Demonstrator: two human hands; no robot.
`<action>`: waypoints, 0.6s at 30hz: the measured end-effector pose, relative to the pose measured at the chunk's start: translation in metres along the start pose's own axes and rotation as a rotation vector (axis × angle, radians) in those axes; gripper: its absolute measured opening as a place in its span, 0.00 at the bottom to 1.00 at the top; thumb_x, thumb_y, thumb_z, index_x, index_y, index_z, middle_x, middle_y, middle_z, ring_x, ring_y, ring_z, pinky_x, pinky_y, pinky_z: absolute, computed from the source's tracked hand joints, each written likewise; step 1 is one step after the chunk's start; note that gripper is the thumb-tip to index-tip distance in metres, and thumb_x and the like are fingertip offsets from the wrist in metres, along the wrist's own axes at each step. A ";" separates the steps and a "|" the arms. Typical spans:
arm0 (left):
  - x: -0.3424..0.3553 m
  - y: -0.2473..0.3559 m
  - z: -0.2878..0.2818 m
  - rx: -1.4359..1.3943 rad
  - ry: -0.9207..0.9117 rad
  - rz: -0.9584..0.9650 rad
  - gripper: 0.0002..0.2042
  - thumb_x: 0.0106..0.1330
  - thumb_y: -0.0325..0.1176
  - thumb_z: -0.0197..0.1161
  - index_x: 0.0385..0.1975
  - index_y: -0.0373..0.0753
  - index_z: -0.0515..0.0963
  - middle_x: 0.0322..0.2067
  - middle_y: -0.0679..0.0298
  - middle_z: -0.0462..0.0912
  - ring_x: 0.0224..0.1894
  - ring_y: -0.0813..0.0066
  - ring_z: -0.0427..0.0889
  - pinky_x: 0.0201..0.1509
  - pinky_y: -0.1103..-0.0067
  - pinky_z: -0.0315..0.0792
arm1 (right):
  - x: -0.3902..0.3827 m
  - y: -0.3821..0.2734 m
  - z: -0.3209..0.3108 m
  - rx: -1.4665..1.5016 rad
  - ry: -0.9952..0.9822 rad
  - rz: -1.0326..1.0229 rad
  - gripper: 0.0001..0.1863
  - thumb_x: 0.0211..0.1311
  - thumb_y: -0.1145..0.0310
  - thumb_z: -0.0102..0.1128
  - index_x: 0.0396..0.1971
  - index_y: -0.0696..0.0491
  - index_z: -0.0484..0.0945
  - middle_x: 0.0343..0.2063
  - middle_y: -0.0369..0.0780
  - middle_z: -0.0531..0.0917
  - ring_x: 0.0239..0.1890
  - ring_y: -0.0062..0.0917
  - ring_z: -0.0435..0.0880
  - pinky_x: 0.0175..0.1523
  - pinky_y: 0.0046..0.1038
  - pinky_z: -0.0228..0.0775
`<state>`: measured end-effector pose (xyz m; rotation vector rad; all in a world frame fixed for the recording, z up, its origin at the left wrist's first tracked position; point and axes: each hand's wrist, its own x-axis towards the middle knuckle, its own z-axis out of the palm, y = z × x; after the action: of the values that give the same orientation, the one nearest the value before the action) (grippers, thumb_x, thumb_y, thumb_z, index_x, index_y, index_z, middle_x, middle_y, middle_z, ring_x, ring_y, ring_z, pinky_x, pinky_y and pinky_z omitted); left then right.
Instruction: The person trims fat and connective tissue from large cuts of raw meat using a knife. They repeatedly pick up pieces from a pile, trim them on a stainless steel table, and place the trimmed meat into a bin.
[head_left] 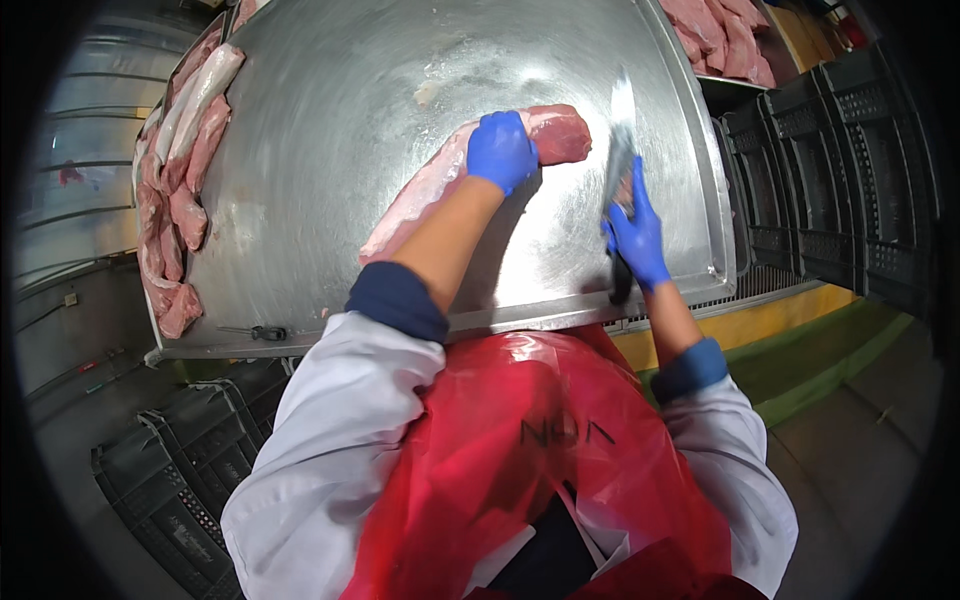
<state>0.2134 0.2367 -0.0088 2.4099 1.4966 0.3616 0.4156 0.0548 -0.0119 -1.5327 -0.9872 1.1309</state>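
Observation:
A long piece of raw pork loin (pixel 420 205) lies slantwise on the steel table, pale fat along its upper left side and a darker red end at the far right. My left hand (pixel 502 152), in a blue glove, is closed over it close to that end. To its right, my gloved right hand (pixel 637 235) holds a knife (pixel 622 115) by its dark handle. The blade points away from me, apart from the loin. Something small and pinkish shows between the blade and my right fingers; I cannot make out what it is.
Several pork strips (pixel 190 130) are piled along the steel table's (pixel 300 180) left edge. A thin dark-handled tool (pixel 262 332) lies at the near left corner. More meat (pixel 725 40) sits beyond the right rim. Black crates (pixel 830 170) stand at right, others (pixel 190 450) at lower left.

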 end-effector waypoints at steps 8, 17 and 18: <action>0.039 -0.042 -0.005 -0.172 -0.158 -0.296 0.13 0.54 0.38 0.66 0.30 0.32 0.83 0.33 0.41 0.84 0.38 0.47 0.85 0.45 0.64 0.78 | 0.125 0.016 0.067 -0.572 -0.017 -0.109 0.38 0.71 0.64 0.46 0.76 0.32 0.42 0.33 0.58 0.84 0.34 0.54 0.85 0.43 0.48 0.77; 0.042 -0.064 0.002 -0.373 -0.172 -0.279 0.10 0.58 0.33 0.64 0.27 0.31 0.81 0.23 0.57 0.82 0.25 0.72 0.78 0.33 0.72 0.74 | 0.080 0.011 0.097 -0.591 -0.193 -0.096 0.38 0.69 0.67 0.48 0.76 0.35 0.46 0.29 0.61 0.82 0.31 0.58 0.83 0.41 0.49 0.76; 0.041 -0.065 0.000 -0.405 -0.160 -0.274 0.09 0.59 0.33 0.64 0.27 0.31 0.81 0.23 0.59 0.82 0.25 0.73 0.78 0.32 0.73 0.73 | 0.056 0.023 0.085 -0.597 -0.231 -0.101 0.38 0.69 0.66 0.47 0.76 0.34 0.45 0.28 0.62 0.81 0.30 0.58 0.83 0.40 0.50 0.76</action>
<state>0.1770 0.3007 -0.0301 1.8518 1.4892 0.3604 0.3489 0.1221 -0.0550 -1.8073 -1.6487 1.0041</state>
